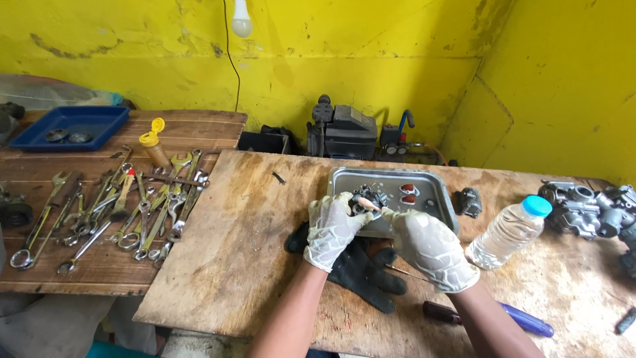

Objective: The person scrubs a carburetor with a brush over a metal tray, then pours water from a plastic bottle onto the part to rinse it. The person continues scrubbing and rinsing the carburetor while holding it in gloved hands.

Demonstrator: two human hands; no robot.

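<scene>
My left hand (331, 229), in a thin pale glove, holds a small grey metal engine part (368, 197) over the near edge of a metal tray (437, 199). My right hand (427, 246), gloved the same way, pinches a thin stick-like tool with a pale tip (366, 203) and presses its tip against that part. Two small red-brown pieces (408, 193) lie in the tray. A pair of black gloves (361, 272) lies on the plywood board under my hands.
A clear water bottle with a blue cap (509, 232) lies right of the tray, beside a grey carburettor body (586, 209). Two screwdrivers (490, 317) lie near my right arm. Several wrenches (126, 212), a yellow-capped bottle (154, 147) and a blue tray (71, 126) sit on the left bench.
</scene>
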